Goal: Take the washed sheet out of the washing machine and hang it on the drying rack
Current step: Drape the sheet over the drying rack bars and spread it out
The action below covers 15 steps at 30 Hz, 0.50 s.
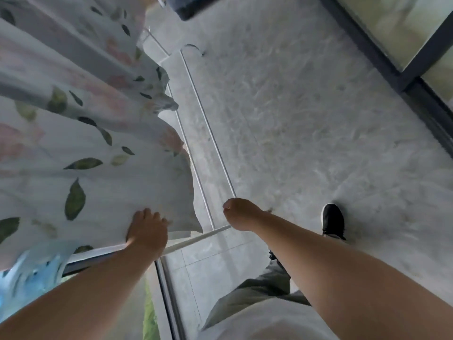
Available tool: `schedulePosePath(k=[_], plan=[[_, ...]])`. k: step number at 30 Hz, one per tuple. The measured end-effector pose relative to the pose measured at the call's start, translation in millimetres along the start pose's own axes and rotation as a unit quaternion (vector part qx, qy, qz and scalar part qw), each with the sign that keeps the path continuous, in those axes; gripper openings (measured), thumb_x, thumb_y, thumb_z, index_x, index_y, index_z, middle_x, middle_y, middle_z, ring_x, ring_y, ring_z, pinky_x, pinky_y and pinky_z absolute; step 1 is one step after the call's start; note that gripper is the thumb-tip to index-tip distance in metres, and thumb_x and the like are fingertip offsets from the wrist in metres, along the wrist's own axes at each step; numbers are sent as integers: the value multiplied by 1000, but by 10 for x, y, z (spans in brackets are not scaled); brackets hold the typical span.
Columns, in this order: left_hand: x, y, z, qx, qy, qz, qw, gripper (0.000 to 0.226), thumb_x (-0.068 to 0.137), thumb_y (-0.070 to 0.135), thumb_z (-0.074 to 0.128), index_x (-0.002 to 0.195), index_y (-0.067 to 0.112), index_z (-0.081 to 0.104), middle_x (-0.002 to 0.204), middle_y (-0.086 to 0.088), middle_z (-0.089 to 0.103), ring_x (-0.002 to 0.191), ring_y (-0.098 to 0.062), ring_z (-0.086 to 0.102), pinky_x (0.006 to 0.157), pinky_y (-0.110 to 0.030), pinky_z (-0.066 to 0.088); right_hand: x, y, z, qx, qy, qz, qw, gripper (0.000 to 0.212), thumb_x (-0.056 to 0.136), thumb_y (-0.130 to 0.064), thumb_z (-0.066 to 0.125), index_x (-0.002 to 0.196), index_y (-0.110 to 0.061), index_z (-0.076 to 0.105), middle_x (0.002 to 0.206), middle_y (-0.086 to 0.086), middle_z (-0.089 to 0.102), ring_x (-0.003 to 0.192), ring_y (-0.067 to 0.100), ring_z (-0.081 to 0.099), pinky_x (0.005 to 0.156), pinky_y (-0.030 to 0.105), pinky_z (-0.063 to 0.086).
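Note:
A white sheet [93, 143] printed with green leaves and pale pink flowers lies draped in folds over the drying rack [208, 133], covering the left half of the head view. My left hand [147, 231] presses flat on the sheet's near edge, fingers together, above the rack's near end bar. My right hand [241, 214] is closed around the near right corner of the rack, where a thin white rail meets the end bar. Two bare white rails run away from me to the right of the sheet.
Grey marbled floor tiles [306, 119] spread under and right of the rack. A dark window frame [392, 69] runs along the right. My black shoe [333, 222] stands on the floor. A dark container [193, 6] sits at the top. A dark rail [169, 303] runs near my body.

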State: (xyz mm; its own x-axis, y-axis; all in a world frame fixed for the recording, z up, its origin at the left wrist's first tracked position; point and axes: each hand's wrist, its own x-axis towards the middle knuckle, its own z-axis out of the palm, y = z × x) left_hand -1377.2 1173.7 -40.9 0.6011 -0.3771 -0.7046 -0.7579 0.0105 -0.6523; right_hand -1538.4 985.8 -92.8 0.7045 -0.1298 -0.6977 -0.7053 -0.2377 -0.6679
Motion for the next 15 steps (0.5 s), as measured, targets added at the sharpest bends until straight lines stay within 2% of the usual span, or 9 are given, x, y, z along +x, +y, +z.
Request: schedulePosePath(k=[4,7,10,15], plan=[[151,26,14,-15,-36,45,998,45,103,32,30,148,32,33,153,4,35,145,-29,21,114,-47,19,353,202,20,5,-38,-18,999,35,102,-17,39,130,-5,57,129,17,59,118,34,56,95,38,45],[238,77,109,-3,-56,67,996,48,105,26,24,153,31,24,161,4,22,151,-28,10,118,-49,9,581,380,40,-17,-64,-19,998,32,102,-11,38,125,-1,58,130,16,56,118,34,55,94,35,46],[254,111,212,-6,-75,91,993,47,105,26,25,152,30,27,162,6,23,150,-26,11,116,-49,7,738,436,25,-26,-80,-19,996,21,99,-1,38,107,-1,57,126,13,55,112,32,57,82,30,43],[343,158,347,-61,-99,85,990,46,105,32,25,151,34,30,160,12,27,150,-20,15,118,-49,7,986,451,47,-31,-81,-34,996,26,98,1,38,113,5,59,127,14,54,112,31,57,93,34,48]])
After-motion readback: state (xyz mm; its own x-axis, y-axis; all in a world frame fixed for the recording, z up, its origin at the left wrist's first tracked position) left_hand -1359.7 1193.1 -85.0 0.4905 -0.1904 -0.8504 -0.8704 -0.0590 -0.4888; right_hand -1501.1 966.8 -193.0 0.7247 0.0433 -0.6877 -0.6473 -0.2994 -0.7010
